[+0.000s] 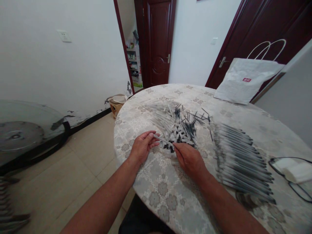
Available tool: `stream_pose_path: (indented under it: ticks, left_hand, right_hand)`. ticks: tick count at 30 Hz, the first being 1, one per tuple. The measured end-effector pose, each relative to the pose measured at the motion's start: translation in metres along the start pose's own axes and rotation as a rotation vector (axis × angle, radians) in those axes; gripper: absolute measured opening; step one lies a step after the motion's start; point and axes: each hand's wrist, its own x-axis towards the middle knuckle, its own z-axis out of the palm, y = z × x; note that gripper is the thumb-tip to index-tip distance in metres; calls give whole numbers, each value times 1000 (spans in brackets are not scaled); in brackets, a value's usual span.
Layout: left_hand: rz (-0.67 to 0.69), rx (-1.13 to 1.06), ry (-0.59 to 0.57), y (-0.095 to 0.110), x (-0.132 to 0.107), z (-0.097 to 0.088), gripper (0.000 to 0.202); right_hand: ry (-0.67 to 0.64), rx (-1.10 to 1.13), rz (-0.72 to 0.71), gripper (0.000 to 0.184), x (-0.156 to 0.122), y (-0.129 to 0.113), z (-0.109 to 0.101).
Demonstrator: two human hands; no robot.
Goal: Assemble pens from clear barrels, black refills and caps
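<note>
A slim, pale grey pen barrel spans the gap between my two hands over the near part of the table. My left hand pinches its left end between thumb and fingers. At the other end my right hand is closed, its fingertips at the barrel's tip; any small part inside that grip is hidden. Just beyond lies a loose heap of pale pen barrels, with thin black refills on its right side. Short white pieces and small black pieces lie nearest my hands.
Right of my hands, many grey and black pens lie in a dense row. Eyeglasses and white tissue rest farther right. A white paper bag stands at the back. Patterned cloth covers the round table.
</note>
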Motion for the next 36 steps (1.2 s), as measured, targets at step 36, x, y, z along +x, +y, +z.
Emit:
stream_pose_path:
  ticks: [36]
  left_hand:
    - [395, 965, -262, -3, -11, -8, 37]
  right_hand:
    - [-413, -361, 344, 18, 30, 1, -130]
